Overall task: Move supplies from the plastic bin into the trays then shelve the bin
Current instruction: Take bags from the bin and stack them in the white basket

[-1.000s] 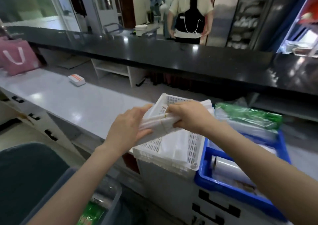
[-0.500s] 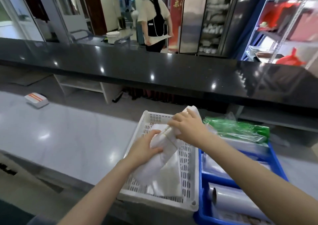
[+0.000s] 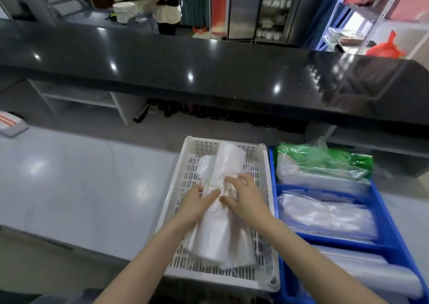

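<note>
Both hands, left [image 3: 197, 201] and right [image 3: 243, 194], now press flat with spread fingers on the bag bundle [image 3: 220, 210], lowered from mid-air into the white tray [image 3: 185, 187].

Under the hands lies a translucent white bundle of bags [image 3: 220, 210] in a white slotted tray [image 3: 183, 187]. Right of them, a blue tray [image 3: 394, 241] holds clear bags [image 3: 325, 213] and a green-printed packet [image 3: 325, 162]. The bench [image 3: 81, 187] to their left is pale grey, glossy.
</note>
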`<state>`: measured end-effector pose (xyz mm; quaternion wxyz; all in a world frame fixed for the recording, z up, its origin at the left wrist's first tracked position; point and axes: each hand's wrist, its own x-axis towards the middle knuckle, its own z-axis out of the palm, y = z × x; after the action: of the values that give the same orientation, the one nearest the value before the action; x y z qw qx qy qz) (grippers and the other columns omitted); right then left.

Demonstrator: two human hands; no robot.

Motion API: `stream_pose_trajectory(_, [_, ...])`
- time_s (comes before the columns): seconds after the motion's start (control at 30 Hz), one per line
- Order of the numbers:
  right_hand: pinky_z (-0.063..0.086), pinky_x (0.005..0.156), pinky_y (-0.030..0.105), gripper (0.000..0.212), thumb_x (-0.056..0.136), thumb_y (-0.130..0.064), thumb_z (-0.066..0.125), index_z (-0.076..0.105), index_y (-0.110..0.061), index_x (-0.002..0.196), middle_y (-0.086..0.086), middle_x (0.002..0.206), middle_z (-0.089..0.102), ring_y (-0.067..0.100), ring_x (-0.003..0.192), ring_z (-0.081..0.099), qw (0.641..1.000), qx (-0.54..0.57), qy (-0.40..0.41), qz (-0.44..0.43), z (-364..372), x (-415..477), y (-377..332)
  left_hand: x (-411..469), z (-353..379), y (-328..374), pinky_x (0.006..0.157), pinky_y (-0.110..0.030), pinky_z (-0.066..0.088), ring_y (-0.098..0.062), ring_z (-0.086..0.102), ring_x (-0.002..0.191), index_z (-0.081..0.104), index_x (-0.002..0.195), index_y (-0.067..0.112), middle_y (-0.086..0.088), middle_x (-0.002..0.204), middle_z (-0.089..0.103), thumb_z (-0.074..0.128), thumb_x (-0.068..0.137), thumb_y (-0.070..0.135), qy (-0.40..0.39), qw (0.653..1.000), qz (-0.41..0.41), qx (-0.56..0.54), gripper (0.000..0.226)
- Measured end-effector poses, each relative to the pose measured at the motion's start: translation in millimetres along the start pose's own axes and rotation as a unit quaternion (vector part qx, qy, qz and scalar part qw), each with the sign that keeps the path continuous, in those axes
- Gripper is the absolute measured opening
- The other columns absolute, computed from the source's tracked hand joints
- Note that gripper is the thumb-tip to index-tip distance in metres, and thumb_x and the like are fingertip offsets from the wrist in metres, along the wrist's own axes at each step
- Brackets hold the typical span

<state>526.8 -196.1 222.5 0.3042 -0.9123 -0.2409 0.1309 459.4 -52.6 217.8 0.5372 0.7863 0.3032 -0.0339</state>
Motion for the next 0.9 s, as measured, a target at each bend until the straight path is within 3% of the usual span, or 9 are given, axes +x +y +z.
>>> stream_pose_trajectory(0.07, [0.034, 0.104, 0.031, 0.055, 0.081, -0.035, 0.070, 0.048, -0.030, 0.131, 0.000, 0.148, 0.028, 0.020, 0.127, 0.041, 0.999, 0.041, 0.005, 0.009, 2, 2, -4, 2, -6, 4, 0.067, -0.025, 0.047, -0.019, 0.062, 0.082, 0.065, 0.091, 0.012, -0.002, 0.086, 0.068, 0.049, 0.093, 0.036, 0.024, 1.000, -0.005, 0.002, 0.029])
stream_pose_trajectory(0.17, [0.026, 0.104, 0.024, 0.061, 0.077, -0.026, 0.075, 0.051, -0.023, 0.132, -0.001, 0.149, 0.029, 0.018, 0.133, 0.035, 0.998, 0.060, 0.012, 0.021, 6, 6, -9, -1, -12, -1, 0.070, -0.032, 0.043, -0.024, 0.060, 0.083, 0.065, 0.091, 0.013, -0.004, 0.086, 0.067, 0.052, 0.089, 0.023, 0.069, 0.997, -0.017, 0.027, 0.017])
stream_pose_trajectory(0.33, [0.028, 0.107, 0.027, 0.063, 0.074, -0.017, 0.077, 0.052, -0.017, 0.132, 0.000, 0.150, 0.029, 0.020, 0.133, 0.034, 0.997, 0.066, 0.003, 0.033, 6, 9, -13, -9, -20, -6, 0.063, -0.027, 0.044, -0.019, 0.058, 0.080, 0.058, 0.094, 0.015, 0.004, 0.084, 0.060, 0.054, 0.088, 0.016, 0.087, 0.996, -0.001, 0.029, 0.007])
stream_pose_trajectory(0.43, [0.028, 0.109, 0.030, 0.048, 0.077, -0.008, 0.072, 0.057, -0.014, 0.123, 0.003, 0.153, 0.025, 0.024, 0.137, 0.031, 0.999, 0.027, 0.004, 0.034, -1, 7, -2, -8, -26, -8, 0.076, -0.036, 0.047, -0.031, 0.059, 0.090, 0.052, 0.113, 0.010, -0.013, 0.098, 0.064, 0.051, 0.089, 0.007, 0.124, 0.987, 0.038, 0.092, 0.024])
stream_pose_trajectory(0.53, [0.024, 0.112, 0.032, 0.041, 0.083, 0.000, 0.059, 0.056, -0.013, 0.122, 0.009, 0.156, 0.017, 0.029, 0.141, 0.022, 0.998, -0.031, -0.020, 0.043, -7, 0, 13, -9, -27, -13, 0.075, -0.037, 0.047, -0.034, 0.056, 0.093, 0.033, 0.138, 0.022, -0.016, 0.115, 0.052, 0.039, 0.085, -0.002, 0.089, 0.968, 0.087, 0.216, 0.059])
stream_pose_trajectory(0.6, [0.021, 0.113, 0.035, 0.047, 0.087, -0.001, 0.052, 0.050, -0.018, 0.130, 0.009, 0.158, 0.011, 0.031, 0.143, 0.016, 0.998, -0.044, -0.028, 0.044, -5, -6, 16, -10, -20, -16, 0.091, -0.037, 0.045, -0.033, 0.048, 0.114, 0.026, 0.146, 0.029, -0.012, 0.137, 0.038, 0.039, 0.085, 0.001, 0.056, 0.942, 0.128, 0.305, 0.068])
stream_pose_trajectory(0.7, [0.011, 0.118, 0.042, 0.050, 0.093, -0.019, 0.048, 0.037, -0.019, 0.141, 0.006, 0.160, 0.005, 0.026, 0.146, 0.002, 0.994, -0.110, -0.006, -0.005, 7, -14, 13, -7, -1, -20, 0.118, -0.045, 0.016, -0.024, 0.004, 0.147, 0.019, 0.149, 0.031, 0.001, 0.161, 0.004, 0.041, 0.096, 0.019, -0.013, 0.890, 0.219, 0.399, 0.059])
stream_pose_trajectory(0.77, [0.010, 0.120, 0.042, 0.054, 0.097, -0.028, 0.042, 0.025, -0.016, 0.147, 0.004, 0.160, 0.005, 0.021, 0.147, 0.001, 0.991, -0.133, -0.006, -0.022, 15, -15, 12, -6, 8, -25, 0.120, -0.046, 0.004, -0.020, -0.008, 0.148, 0.012, 0.151, 0.030, 0.004, 0.161, -0.006, 0.036, 0.099, 0.031, -0.049, 0.874, 0.227, 0.427, 0.057])
stream_pose_trajectory(0.9, [0.009, 0.120, 0.040, 0.057, 0.100, -0.033, 0.032, 0.012, -0.012, 0.149, 0.006, 0.160, 0.002, 0.020, 0.147, -0.001, 0.987, -0.161, 0.009, 0.004, 21, -14, 16, -8, 12, -36, 0.120, -0.046, 0.004, -0.020, -0.007, 0.148, 0.006, 0.151, 0.029, 0.002, 0.161, -0.008, 0.031, 0.099, 0.042, -0.008, 0.877, 0.199, 0.437, 0.060])
